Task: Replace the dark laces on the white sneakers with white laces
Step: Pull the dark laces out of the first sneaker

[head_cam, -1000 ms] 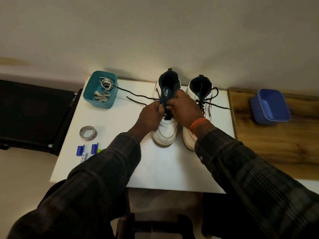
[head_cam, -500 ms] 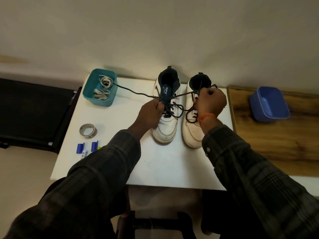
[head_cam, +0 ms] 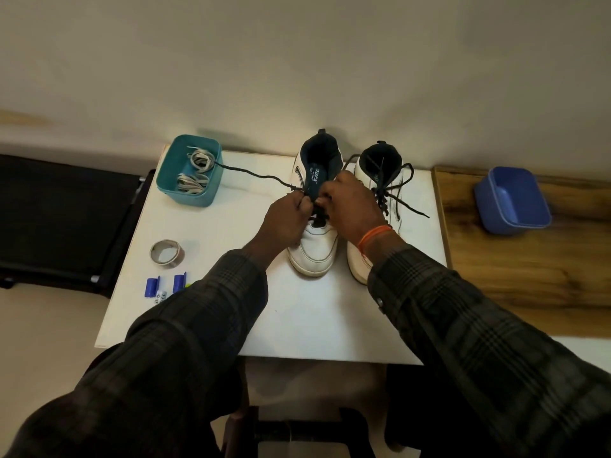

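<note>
— Gripping what, those hands?
— Left hand is pinching the dark lace; right hand is curling onto the left sneaker lacing.
— And the white laces?
— Lying in the teal tub, ten o'clock on the counter, right sneaker sitting beside

One piece of lettering is found, printed in white on the dark tongue of the left sneaker. It is set sideways along the tongue and is read with difficulty; it appears to spell "oarx", though the letters cannot be made out with certainty. A smaller line beside it is too small to be read. No other text, number or sign is legible.
</note>
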